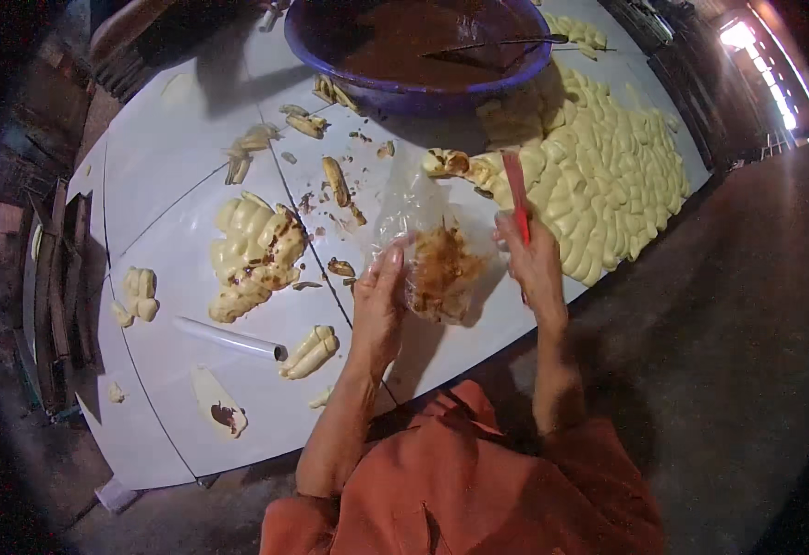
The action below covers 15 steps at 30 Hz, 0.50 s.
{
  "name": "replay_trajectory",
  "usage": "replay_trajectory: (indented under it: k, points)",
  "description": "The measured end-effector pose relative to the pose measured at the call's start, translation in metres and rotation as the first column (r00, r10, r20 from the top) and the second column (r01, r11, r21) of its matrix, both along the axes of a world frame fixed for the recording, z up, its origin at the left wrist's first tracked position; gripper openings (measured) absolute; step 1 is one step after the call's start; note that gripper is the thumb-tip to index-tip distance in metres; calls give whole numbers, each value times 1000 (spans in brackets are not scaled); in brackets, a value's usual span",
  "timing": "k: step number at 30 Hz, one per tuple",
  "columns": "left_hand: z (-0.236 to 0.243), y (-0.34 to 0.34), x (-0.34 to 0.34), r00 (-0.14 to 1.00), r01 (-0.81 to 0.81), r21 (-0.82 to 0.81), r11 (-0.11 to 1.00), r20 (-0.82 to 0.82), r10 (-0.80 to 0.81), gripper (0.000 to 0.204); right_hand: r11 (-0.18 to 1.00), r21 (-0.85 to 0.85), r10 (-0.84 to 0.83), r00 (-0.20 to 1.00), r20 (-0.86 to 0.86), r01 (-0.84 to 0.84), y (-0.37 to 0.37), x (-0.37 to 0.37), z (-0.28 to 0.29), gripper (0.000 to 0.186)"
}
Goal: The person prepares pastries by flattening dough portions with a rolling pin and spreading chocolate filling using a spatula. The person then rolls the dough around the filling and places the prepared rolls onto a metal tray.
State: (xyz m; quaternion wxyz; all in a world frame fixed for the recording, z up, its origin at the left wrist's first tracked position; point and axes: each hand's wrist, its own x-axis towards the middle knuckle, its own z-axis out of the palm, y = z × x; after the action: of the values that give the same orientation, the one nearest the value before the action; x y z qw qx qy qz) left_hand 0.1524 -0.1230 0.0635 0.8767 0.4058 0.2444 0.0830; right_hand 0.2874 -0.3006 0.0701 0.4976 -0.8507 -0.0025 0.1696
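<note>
My left hand (pixel 378 305) grips a clear plastic bag (pixel 441 268) smeared inside or outside with brown paste; I cannot tell which. My right hand (pixel 532 259), just right of the bag, is closed on a slim red tool (pixel 515 180) held upright, its type unclear. Beyond the bag lie a small pale piece with brown patches (pixel 450 163) and scattered tan sticks (pixel 335 180). A broad spread of glossy pale-yellow pieces (pixel 612 185) covers the right of the white table (pixel 159 370). A smaller brown-spotted cluster (pixel 252 245) sits left of my hands.
A purple basin (pixel 307 51) of brown mixture, a utensil (pixel 492 44) in it, stands at the back. A white tube (pixel 228 335) and small yellow clumps (pixel 141 294) lie on the left. Dark wooden slats (pixel 62 287) stand past the left edge, a bright opening (pixel 760 69) at upper right.
</note>
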Motion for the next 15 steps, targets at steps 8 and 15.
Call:
replay_trajectory:
  k: [8,15]
  points:
    - [26,-17,-7,972,-188,-126,974,119,202,51,733,637,101,888,-449,239,-11,-71,-1,44]
    - [-30,-20,-46,894,-447,-106,888,-77,441,63,970,58,240,963,-120,-234,-34,10,-23,50]
